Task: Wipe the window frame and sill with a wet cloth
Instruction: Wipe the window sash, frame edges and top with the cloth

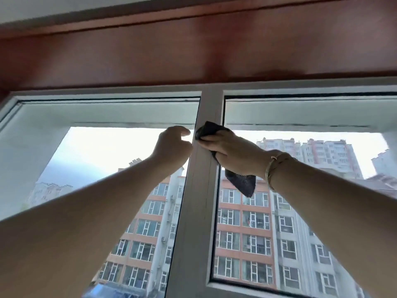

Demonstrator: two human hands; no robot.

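The white window frame has a central upright post (198,190) between two glass panes. My right hand (234,152) presses a dark cloth (243,182) against the upper part of that post; one corner of the cloth hangs below my wrist, another pokes out above my fingers. My left hand (171,148) rests against the left side of the post at the same height, fingers curled, nothing in it. The sill is out of view.
The frame's top rail (107,93) runs across just above my hands. Over it sits a reddish-brown wooden panel (193,52). Apartment blocks (253,222) show through the glass. A bracelet (271,168) circles my right wrist.
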